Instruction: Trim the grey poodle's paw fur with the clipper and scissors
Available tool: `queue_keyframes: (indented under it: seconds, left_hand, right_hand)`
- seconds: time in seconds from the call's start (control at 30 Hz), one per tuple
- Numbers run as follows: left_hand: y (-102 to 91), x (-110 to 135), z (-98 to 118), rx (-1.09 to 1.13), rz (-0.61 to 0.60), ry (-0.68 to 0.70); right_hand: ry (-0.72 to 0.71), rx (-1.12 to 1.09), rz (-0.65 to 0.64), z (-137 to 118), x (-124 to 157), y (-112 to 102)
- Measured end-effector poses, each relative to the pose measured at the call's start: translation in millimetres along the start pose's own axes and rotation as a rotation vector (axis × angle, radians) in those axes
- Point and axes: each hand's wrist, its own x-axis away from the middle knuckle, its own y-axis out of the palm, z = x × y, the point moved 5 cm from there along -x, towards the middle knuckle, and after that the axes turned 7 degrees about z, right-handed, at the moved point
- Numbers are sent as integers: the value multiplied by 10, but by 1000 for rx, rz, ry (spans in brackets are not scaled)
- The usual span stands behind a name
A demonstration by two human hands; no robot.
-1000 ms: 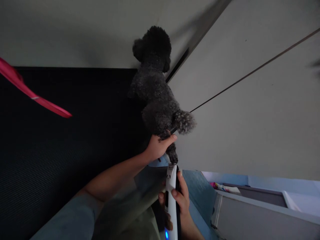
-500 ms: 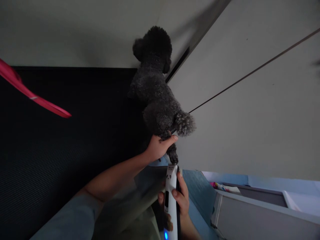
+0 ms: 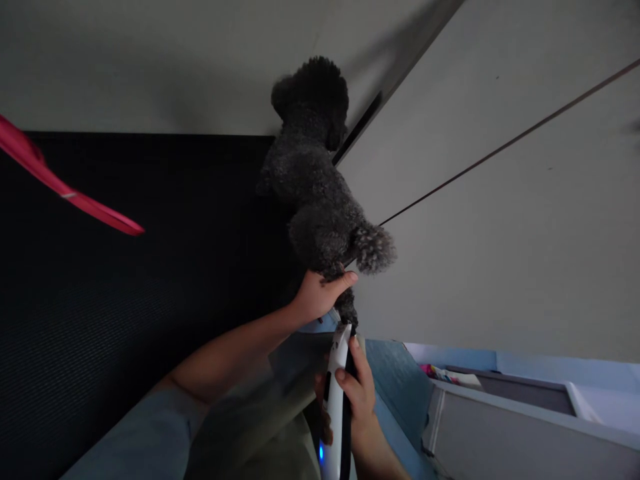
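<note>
A dark grey curly-coated dog (image 3: 313, 180) stands on a black textured mat (image 3: 150, 267), its head away from me and its tail toward the right. My left hand (image 3: 323, 293) is closed round its hind leg, the thumb lying across the top. Below that, the dog's hind paw (image 3: 347, 313) sticks out past my grip. My right hand (image 3: 360, 387) holds a white and black pet clipper (image 3: 337, 393) with a blue light glowing low on its body. The clipper's head touches or nearly touches the paw; the blade itself is hard to make out.
A pale wall (image 3: 500, 220) rises close on the right, with another wall (image 3: 150, 67) behind the dog. A red strap (image 3: 75, 197) hangs at the left. At lower right stands a grey bin or cabinet (image 3: 510, 427) with small packets (image 3: 450, 375) by it.
My right hand has turned the clipper so its black side shows more, its lower end swinging left and its head rising slightly. The dog has shifted a little to the right. My left hand keeps its grip.
</note>
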Motion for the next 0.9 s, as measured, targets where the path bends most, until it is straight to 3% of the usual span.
queue_keyframes:
  seconds: [0.1,0.23,0.4,0.53,0.9]
  left_hand:
    - [-3,-9,3,3,4,21]
    - [-7,-14,-7,1,-1,9]
    - [21,13,-15,26,-13,-52]
    - [52,41,23,50,-14,-12]
    - [-1,59,13,9,27,-15]
  right_hand:
    - [-89,21,-28,-30,-102,-67]
    - [-99,48,-172,-17,-55,-115]
    - [-180,120,3,-9,103,-116]
    - [-193,141,32,9,118,3]
    - [-212,188,100,10,153,37]
